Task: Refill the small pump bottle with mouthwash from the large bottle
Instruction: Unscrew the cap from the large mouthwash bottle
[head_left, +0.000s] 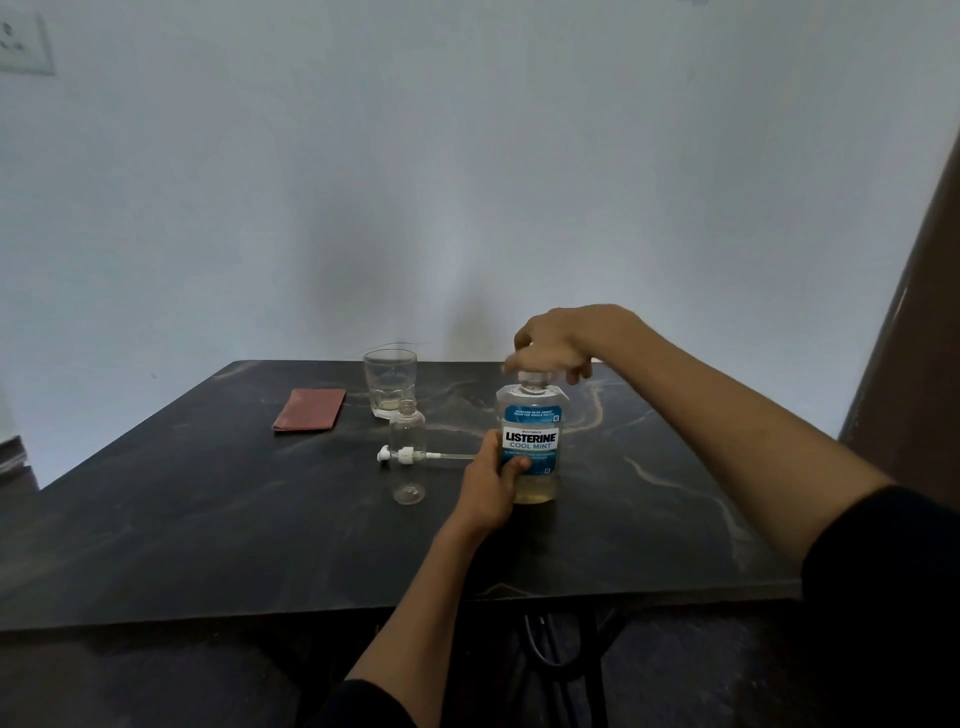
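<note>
The bottle (532, 441), labelled "LISTERINE COOL MINT", is gripped low by the left hand (493, 480); its cap (532, 378) is grasped by the right hand (558, 340); the uncapped pump bottle (408, 452) stands just left, its pump (402, 455) laid on the table (208, 519).

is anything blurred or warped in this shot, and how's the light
Head view: dim, flat light with a bluish cast; a soft shadow falls on the wall behind the glass. The right hand on the cap of the large bottle is motion-blurred, while the left hand gripping its body stays sharp. Wide-angle distortion bows the table edges.
</note>
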